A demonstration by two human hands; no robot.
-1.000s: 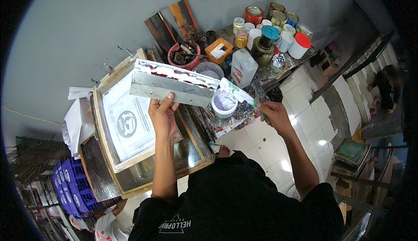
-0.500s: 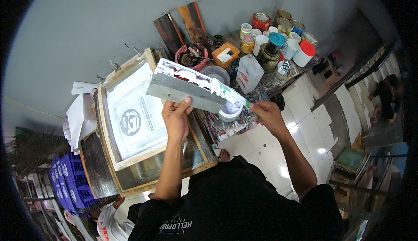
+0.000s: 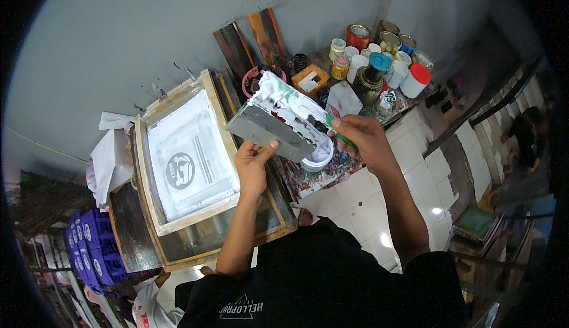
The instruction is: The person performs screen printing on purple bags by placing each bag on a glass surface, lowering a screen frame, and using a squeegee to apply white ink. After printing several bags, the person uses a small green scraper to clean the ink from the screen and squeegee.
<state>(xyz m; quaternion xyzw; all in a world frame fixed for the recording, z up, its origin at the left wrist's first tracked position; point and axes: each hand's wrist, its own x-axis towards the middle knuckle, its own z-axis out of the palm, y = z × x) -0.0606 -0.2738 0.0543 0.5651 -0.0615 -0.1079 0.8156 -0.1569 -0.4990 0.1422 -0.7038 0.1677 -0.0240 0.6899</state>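
Observation:
In my left hand (image 3: 253, 168) is a grey screen-printing squeegee (image 3: 265, 133), thumb on its near face and its far edge smeared with white and dark red ink. My right hand (image 3: 366, 143) is closed around the green handle of a spatula (image 3: 299, 103), whose blade is thickly coated in white ink. That blade lies along the squeegee's inked edge; whether they touch is hard to tell. Under the squeegee's right end stands a white tub (image 3: 317, 162) of pale ink, partly hidden. To my left lies a wooden-framed printing screen (image 3: 195, 150) with a dark round emblem.
An ink-stained table (image 3: 305, 184) holds an orange basket (image 3: 310, 82), a translucent jug (image 3: 344, 98) and several paint cans and jars (image 3: 370, 73). Two more squeegees lean against the wall. Purple folded goods (image 3: 95, 245) are stacked at left. Other people appear at lower left and far right.
The spatula has moved up and left along the squeegee, its inked blade now above the squeegee's middle and left part. The squeegee has shifted right and tilted more steeply.

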